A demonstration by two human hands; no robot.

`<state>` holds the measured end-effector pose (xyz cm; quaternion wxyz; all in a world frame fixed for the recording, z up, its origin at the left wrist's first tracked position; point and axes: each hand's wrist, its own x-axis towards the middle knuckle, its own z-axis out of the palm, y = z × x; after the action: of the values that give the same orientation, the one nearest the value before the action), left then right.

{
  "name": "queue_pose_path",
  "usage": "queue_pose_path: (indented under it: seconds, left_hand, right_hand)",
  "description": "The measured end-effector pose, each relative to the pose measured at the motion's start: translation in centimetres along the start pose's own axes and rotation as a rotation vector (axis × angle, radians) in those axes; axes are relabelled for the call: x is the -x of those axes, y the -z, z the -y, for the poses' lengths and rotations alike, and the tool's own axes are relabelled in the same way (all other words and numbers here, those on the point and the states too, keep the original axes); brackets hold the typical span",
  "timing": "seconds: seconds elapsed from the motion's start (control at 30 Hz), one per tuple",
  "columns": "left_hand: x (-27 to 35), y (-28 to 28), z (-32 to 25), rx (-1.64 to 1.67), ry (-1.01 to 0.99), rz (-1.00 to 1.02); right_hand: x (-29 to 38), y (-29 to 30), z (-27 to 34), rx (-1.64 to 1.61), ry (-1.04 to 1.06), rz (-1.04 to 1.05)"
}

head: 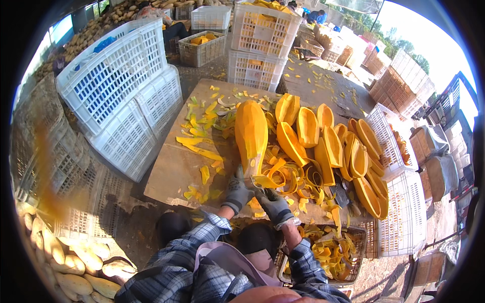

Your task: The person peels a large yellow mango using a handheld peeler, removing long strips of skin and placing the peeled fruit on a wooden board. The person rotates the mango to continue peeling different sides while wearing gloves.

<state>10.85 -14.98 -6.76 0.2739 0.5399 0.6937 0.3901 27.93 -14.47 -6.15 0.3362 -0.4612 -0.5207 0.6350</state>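
A large, mostly peeled orange squash [251,130] lies lengthwise on the wooden board [163,170], its near end towards me. My left hand [238,193], in a grey glove, is around that near end. Also gloved, my right hand [273,204] grips a small tool, seemingly a peeler [260,183], at the near end; its handle is mostly hidden by the fingers. Curled orange peelings [290,176] lie right of the squash. Beyond them are several hollowed squash halves [333,146]. A dark flat blade-like tool [340,195] lies partly under the peelings.
White plastic crates [113,75] stand at the left, stacked crates [261,34] behind the board, and another crate [401,212] at the right. A crate of peelings [329,253] sits below the near edge. Unpeeled squashes [75,265] lie at the lower left. People work farther back.
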Motion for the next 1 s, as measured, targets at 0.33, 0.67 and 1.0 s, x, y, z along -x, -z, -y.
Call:
queue_pose_path:
  seconds: [0.33,0.67,1.0]
  left_hand:
    - [0.3,-2.4,-0.9,-0.306,0.013,0.013]
    - [-0.1,-1.2,-0.7,-0.277,-0.063,0.020]
    - [-0.9,-0.2,-0.1,-0.146,-0.175,-0.026]
  right_hand:
    - [-5.3,2.4,4.4,0.314,0.099,-0.382]
    - [-7.9,-1.7,7.1,0.921,-0.034,-0.318]
    - [-2.5,1.4,4.3,-0.065,0.031,-0.351]
